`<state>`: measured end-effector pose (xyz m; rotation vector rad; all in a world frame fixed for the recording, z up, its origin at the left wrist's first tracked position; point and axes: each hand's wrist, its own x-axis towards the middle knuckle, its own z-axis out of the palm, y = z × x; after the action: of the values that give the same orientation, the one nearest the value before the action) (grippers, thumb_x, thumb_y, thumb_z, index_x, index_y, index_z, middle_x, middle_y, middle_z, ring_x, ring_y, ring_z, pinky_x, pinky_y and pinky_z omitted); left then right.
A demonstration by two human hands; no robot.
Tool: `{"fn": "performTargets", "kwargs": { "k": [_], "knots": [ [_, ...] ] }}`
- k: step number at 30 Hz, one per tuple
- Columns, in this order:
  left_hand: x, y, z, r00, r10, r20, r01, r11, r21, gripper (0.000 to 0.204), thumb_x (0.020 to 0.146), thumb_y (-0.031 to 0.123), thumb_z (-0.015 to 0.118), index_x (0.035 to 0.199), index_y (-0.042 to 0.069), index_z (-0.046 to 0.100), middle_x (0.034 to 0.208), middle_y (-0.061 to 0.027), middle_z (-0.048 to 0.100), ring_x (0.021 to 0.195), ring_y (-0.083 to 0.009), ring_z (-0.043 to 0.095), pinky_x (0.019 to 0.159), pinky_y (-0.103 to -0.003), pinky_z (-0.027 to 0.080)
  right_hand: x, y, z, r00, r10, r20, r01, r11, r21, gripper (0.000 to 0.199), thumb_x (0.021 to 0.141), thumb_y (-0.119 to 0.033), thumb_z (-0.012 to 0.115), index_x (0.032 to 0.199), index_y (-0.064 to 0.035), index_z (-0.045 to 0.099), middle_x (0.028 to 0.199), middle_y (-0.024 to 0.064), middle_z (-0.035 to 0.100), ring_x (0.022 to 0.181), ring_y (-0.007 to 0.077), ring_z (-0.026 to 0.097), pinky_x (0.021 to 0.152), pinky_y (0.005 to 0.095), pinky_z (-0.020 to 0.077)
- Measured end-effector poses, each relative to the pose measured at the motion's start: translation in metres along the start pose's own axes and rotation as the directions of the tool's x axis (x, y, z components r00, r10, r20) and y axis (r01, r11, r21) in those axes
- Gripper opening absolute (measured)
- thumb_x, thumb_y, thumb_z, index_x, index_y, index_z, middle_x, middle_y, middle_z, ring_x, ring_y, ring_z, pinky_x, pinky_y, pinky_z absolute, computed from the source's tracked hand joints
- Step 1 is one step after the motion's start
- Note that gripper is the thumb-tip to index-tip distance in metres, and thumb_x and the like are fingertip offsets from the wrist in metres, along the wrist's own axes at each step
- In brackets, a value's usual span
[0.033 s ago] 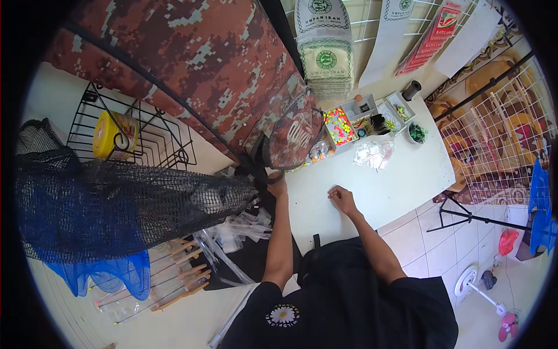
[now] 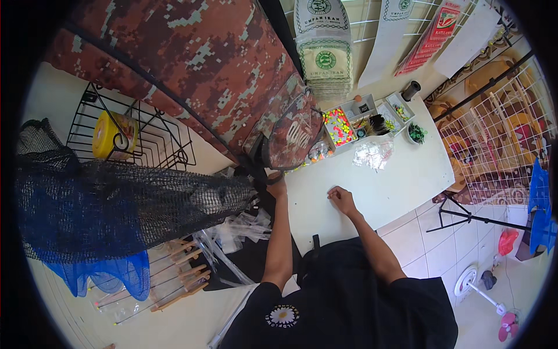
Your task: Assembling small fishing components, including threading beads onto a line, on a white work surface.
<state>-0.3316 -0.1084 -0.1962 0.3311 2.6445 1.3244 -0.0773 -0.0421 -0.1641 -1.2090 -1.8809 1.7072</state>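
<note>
My left hand (image 2: 277,186) reaches up to the lower end of a long camouflage bag (image 2: 203,64), beside its black strap (image 2: 254,168). A dark band crosses this hand. The bag and strap largely hide its fingers, so its grip cannot be made out. Over the white table (image 2: 372,198), my right hand (image 2: 343,200) is closed, its fingers curled together and nothing visible in them. Beyond it lie some clear plastic packets (image 2: 373,152). At the table's far edge stands a grey divided tray (image 2: 351,107), holding bright yellow and pink pieces (image 2: 339,126) and other small items.
To the left hang a black mesh net (image 2: 133,209) and a black wire basket (image 2: 165,136) with a yellow tub (image 2: 114,135). Plastic wrappers (image 2: 241,230) lie beside my left forearm. A small potted plant (image 2: 415,134) stands at the table's far right. A white grid rack (image 2: 505,139) is farther right.
</note>
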Motion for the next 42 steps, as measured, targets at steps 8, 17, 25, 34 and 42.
{"fn": "performTargets", "kwargs": {
  "k": [8,17,25,34,42],
  "knots": [
    [-0.010,0.012,-0.016,0.997,0.072,-0.004,-0.071,0.986,0.152,0.025,0.082,0.030,0.067,0.085,0.006,0.073,0.082,-0.0132,0.072,0.079,-0.0291,0.071,0.073,-0.039,0.055,-0.003,0.004,-0.002,0.999,-0.004,0.034,0.005,1.000,-0.020,0.009,0.092,-0.001,0.054,0.097,0.0002,0.062,0.085,0.0075,0.068,0.081,0.0122,0.067,0.074,0.0254,0.0524],
    [-0.074,0.030,-0.013,0.883,0.191,0.429,-0.093,0.967,-0.239,0.009,0.085,0.011,0.065,0.092,0.006,0.069,0.083,-0.0037,0.069,0.075,-0.0132,0.064,0.072,-0.027,0.051,-0.016,0.014,-0.022,1.000,-0.024,0.001,0.024,1.000,0.019,0.011,0.092,0.000,0.052,0.098,0.0011,0.061,0.085,0.0076,0.068,0.083,0.0129,0.067,0.076,0.0259,0.0525],
    [-0.159,0.056,0.012,0.742,0.192,0.642,-0.061,0.973,-0.222,0.018,0.086,0.018,0.068,0.098,0.005,0.069,0.089,-0.0073,0.070,0.077,-0.0161,0.065,0.072,-0.029,0.052,-0.040,0.035,-0.090,0.975,-0.027,-0.221,0.003,0.994,-0.110,0.011,0.087,-0.002,0.055,0.095,-0.0027,0.063,0.079,0.0101,0.069,0.074,0.0161,0.070,0.068,0.0289,0.0534],
    [-0.177,0.098,0.049,0.702,0.335,0.629,-0.338,0.934,-0.121,0.025,0.079,0.010,0.073,0.102,0.007,0.066,0.098,-0.0133,0.064,0.083,-0.0273,0.065,0.078,-0.037,0.052,-0.043,0.064,-0.182,0.905,-0.001,-0.426,-0.060,0.990,-0.130,0.014,0.082,0.001,0.057,0.094,-0.0015,0.064,0.067,0.0058,0.061,0.066,0.0118,0.061,0.064,0.0277,0.0496],
    [-0.186,0.144,0.111,0.643,0.493,0.586,-0.581,0.812,-0.046,0.042,0.077,0.006,0.070,0.118,0.009,0.061,0.130,-0.0165,0.050,0.121,-0.0369,0.046,0.103,-0.044,0.040,-0.035,0.077,-0.271,0.889,-0.049,-0.455,-0.062,0.972,-0.226,0.014,0.080,0.000,0.058,0.092,-0.0023,0.064,0.064,0.0043,0.058,0.059,0.0107,0.054,0.060,0.0269,0.0459]
  ]
}}
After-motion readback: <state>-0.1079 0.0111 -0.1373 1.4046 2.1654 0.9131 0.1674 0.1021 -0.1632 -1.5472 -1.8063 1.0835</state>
